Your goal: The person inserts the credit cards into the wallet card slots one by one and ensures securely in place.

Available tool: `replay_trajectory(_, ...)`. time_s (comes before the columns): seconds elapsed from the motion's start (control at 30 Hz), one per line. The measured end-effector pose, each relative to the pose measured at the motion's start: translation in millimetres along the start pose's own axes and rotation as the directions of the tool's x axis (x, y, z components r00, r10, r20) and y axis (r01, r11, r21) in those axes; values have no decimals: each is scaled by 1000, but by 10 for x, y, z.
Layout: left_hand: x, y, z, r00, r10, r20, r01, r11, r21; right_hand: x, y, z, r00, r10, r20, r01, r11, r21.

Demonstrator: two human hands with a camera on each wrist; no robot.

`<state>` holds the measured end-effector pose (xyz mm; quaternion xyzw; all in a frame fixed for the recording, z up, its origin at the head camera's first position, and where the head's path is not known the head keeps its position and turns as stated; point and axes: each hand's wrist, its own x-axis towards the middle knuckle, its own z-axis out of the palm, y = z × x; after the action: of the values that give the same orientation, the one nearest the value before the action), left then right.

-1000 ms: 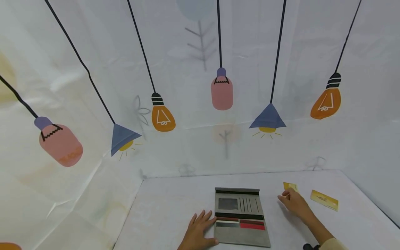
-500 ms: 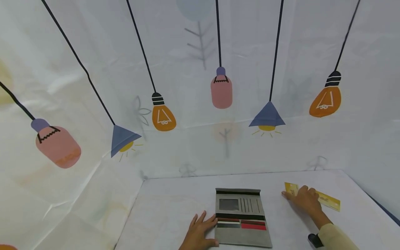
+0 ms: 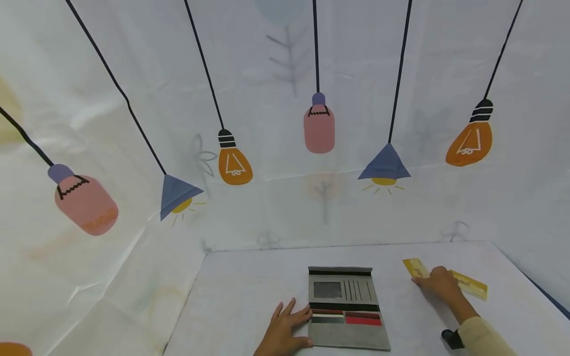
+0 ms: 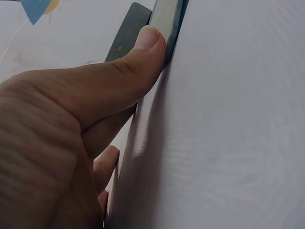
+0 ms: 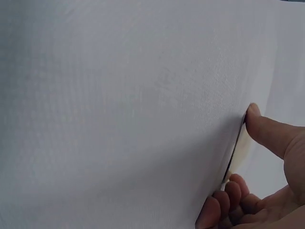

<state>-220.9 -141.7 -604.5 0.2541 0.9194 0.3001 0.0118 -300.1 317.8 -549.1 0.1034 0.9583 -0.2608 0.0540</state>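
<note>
An open grey wallet (image 3: pixel 349 341) lies flat on the white table, with a clear window, slots and a red card (image 3: pixel 362 321) in its lower half. My left hand (image 3: pixel 283 331) rests at its left side, fingers spread and index fingertip at the edge. In the left wrist view the thumb (image 4: pixel 147 43) presses the wallet's edge. To the right, my right hand (image 3: pixel 442 285) pinches a yellow card (image 3: pixel 416 267) by its edges. The right wrist view shows that card edge-on between thumb (image 5: pixel 267 129) and fingertips, low at the tabletop.
A second, longer yellow card (image 3: pixel 472 285) lies just right of the right hand, partly covered by it. A black object (image 3: pixel 452 339) sits at the right wrist by the cuff. White sheets printed with lamps (image 3: pixel 319 128) rise behind and left of the table (image 3: pixel 249 282).
My right hand has moved rightward onto the yellow card and taken hold of it; the card has turned slightly. The left hand stays by the wallet.
</note>
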Motion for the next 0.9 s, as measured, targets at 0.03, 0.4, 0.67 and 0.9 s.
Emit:
replay_trajectory(0.03,9,7,5,1000,-1,-5,1,1000,-1,12,11,-13,1000,-3,2,3,1000,1)
replay_trajectory(0.4,52,96,-3,999,-10,-47,12,999,47,151,3,-96,988,-137,-65,137,991,-9)
replay_trajectory(0.67,34,123,-29,999,-4,-48,6,999,39,12,-103,-76,951,-259,-170,249,965,-78)
replay_trajectory(0.9,26,124,-22,999,-13,-41,13,1000,15,-66,-134,-84,944,-281,-174,283,959,-14)
